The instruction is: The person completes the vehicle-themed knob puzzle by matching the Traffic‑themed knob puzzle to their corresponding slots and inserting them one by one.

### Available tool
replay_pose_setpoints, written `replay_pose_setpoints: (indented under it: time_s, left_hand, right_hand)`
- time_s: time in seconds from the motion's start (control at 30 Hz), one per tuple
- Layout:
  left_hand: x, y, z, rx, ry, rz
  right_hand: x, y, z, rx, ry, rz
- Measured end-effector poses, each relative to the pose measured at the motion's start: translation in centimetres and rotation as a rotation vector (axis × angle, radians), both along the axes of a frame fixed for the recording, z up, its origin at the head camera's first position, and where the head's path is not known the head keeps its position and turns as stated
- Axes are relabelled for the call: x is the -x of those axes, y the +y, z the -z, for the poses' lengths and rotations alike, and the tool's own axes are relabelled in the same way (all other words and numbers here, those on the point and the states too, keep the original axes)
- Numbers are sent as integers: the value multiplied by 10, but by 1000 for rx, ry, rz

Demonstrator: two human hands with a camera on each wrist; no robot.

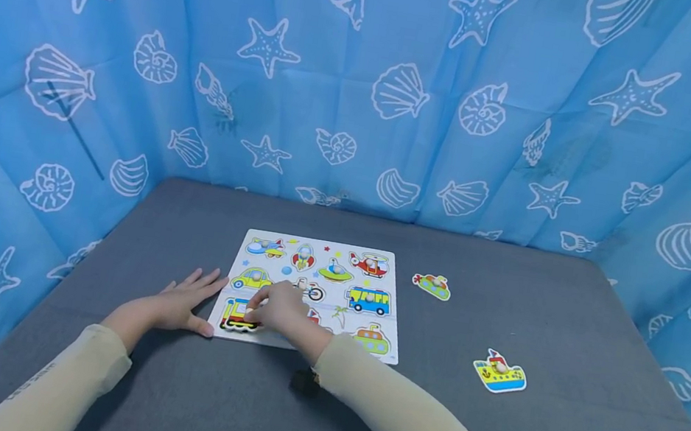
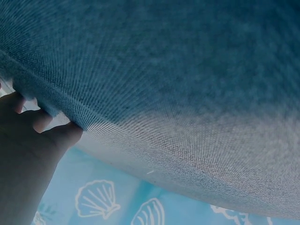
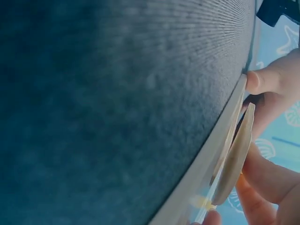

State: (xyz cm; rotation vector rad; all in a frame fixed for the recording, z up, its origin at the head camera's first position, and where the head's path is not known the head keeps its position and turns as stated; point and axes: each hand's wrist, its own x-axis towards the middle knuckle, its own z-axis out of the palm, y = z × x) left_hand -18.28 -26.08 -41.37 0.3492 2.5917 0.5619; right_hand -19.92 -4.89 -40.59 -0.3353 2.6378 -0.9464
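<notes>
My right hand [image 1: 284, 308] pinches a wooden train puzzle piece [image 1: 235, 311] over the lower left corner of a white peg puzzle board [image 1: 276, 340]. In the right wrist view the piece [image 3: 236, 157] is tilted, one end raised above the board. My left hand [image 1: 181, 301] lies with fingers spread at the board's left edge, its thumb by the lower corner. Around the right hand, a car [image 1: 252, 278] and a motorcycle [image 1: 310, 290] show on the board; the hand and wrist partly cover the lower middle picture.
Off the board to the right lie a submarine piece [image 1: 432, 285] and a boat piece [image 1: 500, 373]. A bus [image 1: 369, 299] and a helicopter [image 1: 369, 264] are on the board's right side. Blue shell-print curtains [image 1: 346, 119] stand behind the grey table [image 1: 422, 421].
</notes>
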Motion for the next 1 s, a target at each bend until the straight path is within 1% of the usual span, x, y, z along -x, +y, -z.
replay_pose_setpoints:
  time_s: [0.07,0.13,0.3,0.53,0.73,0.83,1.0]
  left_hand:
    - [0,1,-1,13,-3,6]
    - [1,1,-1,21,-2,11]
    - [-1,3,-5,15,5,1]
    - [0,2,-5,10,6,9]
    - [-1,1,-4,-9,15,14]
    - [-1,0,-3,-15,12,12]
    - [0,-2,1,-11,0,10]
  right_hand:
    - [0,-3,0,-40,6,2]
    - [0,-6,0,-51,-3,1]
    - [1,-13,-2,-86,-21,0]
    - [2,-17,-5,-89,-31,-11]
    - [2,-16,-4,-109,-47,-29]
    - [4,-12,-4,-40,-85,-21]
    - [7,2,-4,176,-182,61]
